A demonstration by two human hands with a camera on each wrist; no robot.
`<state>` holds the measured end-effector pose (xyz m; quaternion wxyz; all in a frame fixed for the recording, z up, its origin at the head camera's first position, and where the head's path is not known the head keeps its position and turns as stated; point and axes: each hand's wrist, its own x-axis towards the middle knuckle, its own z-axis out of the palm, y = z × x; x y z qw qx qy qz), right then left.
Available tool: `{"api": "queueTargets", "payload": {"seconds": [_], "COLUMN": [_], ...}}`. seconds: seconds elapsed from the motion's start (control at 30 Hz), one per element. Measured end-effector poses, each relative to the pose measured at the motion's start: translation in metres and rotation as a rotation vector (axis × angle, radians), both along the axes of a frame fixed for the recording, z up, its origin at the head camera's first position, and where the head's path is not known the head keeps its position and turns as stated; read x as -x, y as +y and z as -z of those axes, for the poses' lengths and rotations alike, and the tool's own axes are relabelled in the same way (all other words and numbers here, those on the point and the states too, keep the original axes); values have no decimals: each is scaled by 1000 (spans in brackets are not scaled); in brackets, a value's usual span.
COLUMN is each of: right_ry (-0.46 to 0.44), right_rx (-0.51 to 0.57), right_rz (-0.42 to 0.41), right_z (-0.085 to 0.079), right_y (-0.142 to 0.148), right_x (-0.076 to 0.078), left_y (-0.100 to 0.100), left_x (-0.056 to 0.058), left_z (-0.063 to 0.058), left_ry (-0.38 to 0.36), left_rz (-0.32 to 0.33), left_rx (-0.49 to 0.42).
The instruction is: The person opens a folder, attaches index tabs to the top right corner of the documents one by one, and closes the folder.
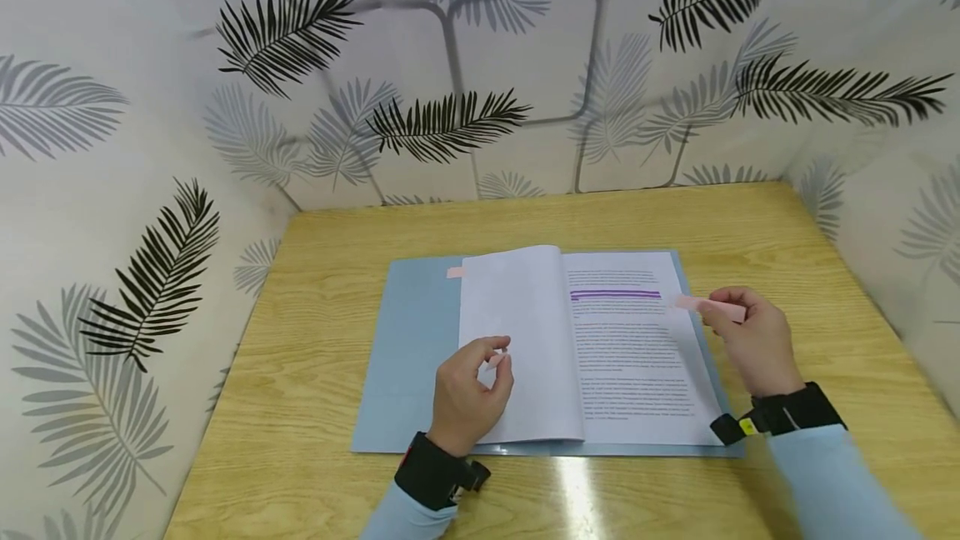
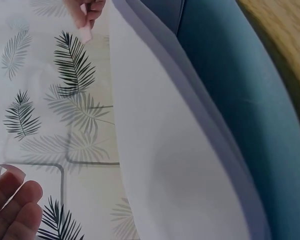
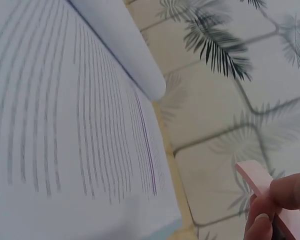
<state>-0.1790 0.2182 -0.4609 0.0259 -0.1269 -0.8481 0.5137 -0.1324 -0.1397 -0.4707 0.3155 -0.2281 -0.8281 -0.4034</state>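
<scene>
An open document with printed pages (image 1: pixel 630 357) lies in a light blue folder (image 1: pixel 412 340). Above its left, blank page (image 1: pixel 517 298), my left hand (image 1: pixel 471 390) pinches a small pale pink sticky tab (image 2: pixel 12 171) between thumb and fingers. At the right edge of the printed page, my right hand (image 1: pixel 757 344) pinches a pink strip of sticky notes (image 3: pixel 255 177), one end pointing toward the text. Purple highlighting (image 1: pixel 615 295) marks lines near the top of that page. Another pink tab (image 1: pixel 455 272) sticks out from the left page's upper edge.
The folder rests on a light wood-grain table (image 1: pixel 300 332). Behind and at both sides stand walls covered in leaf-patterned sheeting (image 1: pixel 510 48). Each wrist wears a black strap (image 1: pixel 798 411), below which come light blue sleeves (image 1: pixel 840 482).
</scene>
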Motion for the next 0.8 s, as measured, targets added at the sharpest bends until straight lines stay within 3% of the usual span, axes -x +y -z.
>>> {"api": "queueTargets", "payload": {"seconds": [0.1, 0.17, 0.3, 0.43, 0.63, 0.8], "right_ry": [-10, -39, -109, -163, -245, -244], "right_rx": [-34, -112, -274, -330, -421, -472], "right_rz": [69, 90, 99, 113, 99, 145], "right_z": [9, 15, 25, 31, 34, 43], "right_y": [30, 54, 101, 135, 161, 166], "right_x": [7, 12, 20, 29, 39, 45], "left_y": [0, 0, 0, 0, 0, 1], "left_x": [0, -1, -1, -1, 0, 0], "left_z": [1, 2, 4, 4, 5, 5], "left_ry": [-5, -6, -8, -12, -14, -13], "left_rz": [3, 5, 6, 6, 17, 20], "left_rx": [8, 12, 18, 19, 14, 15]}}
